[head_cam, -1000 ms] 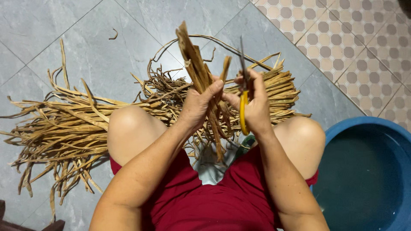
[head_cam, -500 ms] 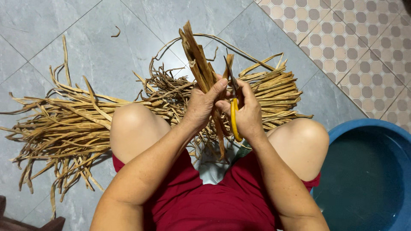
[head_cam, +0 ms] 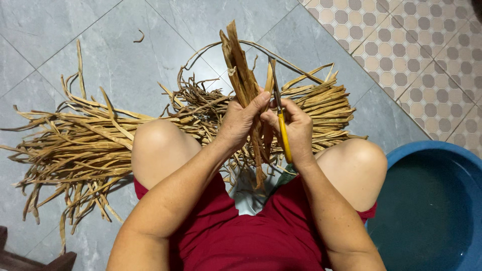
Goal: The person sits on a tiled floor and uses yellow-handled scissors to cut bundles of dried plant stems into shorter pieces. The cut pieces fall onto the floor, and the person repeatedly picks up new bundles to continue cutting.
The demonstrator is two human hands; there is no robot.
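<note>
Dried strip bundle [head_cam: 241, 65] is clasped upright in the left hand [head_cam: 240, 122]; yellow-handled scissors [head_cam: 281, 118] are gripped by the right hand [head_cam: 296, 128] (above knees). Blue basin [head_cam: 432, 200] lies rightward; contents cannot be told.

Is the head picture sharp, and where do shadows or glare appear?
Head view: soft, even light; the dried strips throw faint shadows on the grey floor tiles; left hand, right hand and yellow-handled scissors look sharp; no strong glare.
</note>
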